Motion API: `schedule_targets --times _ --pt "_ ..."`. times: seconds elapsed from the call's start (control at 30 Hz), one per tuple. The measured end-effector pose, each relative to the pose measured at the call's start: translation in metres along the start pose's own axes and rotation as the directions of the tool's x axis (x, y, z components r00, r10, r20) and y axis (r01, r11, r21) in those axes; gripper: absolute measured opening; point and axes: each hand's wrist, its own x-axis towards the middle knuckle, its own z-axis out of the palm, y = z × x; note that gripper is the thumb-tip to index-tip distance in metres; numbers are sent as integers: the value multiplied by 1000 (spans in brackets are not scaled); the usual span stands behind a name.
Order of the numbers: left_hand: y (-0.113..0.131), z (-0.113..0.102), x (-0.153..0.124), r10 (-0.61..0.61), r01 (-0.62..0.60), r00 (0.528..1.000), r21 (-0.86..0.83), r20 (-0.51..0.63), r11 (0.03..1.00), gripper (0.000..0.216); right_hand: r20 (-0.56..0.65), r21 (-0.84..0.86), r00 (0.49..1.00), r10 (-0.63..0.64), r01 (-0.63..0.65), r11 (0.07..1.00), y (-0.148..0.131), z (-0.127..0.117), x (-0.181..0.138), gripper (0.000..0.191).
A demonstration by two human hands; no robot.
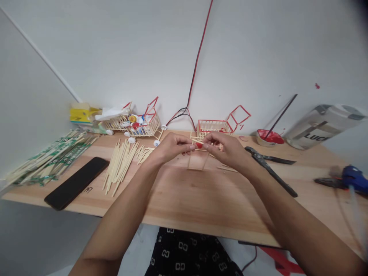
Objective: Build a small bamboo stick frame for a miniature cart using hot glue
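Observation:
At the middle of the table, my left hand [174, 147] is closed in a pinch at the left side of a small frame of thin wooden sticks [197, 168]. Facing it, my right hand [225, 149] pinches a short wooden stick [198, 141] at the frame's upper part. My fingers hide the joints, and whether the short stick touches the frame I cannot tell. Behind the hands stands a wooden stick cart [214, 124] with a red rim and red handle. A small red thing shows between the fingertips.
Left lie loose sticks [120, 165], a black phone [77, 182] and packaged sticks [54, 157]. A finished-looking cart [145, 124] holds bottle caps. Right are pliers [270, 168], a bowl of red paint [270, 138], a blue glue gun [355, 178] and a large container [322, 126].

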Motion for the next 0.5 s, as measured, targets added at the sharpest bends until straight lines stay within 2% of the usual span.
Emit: schedule_targets --times 0.3,0.5 --pt "2 1 0 10 -10 1000 0 14 1000 30 -50 -141 994 -98 90 986 -13 -9 2 4" --pt "0 1 1 -2 3 1000 -36 20 999 31 -75 -157 988 -132 119 980 -11 -8 1 5"
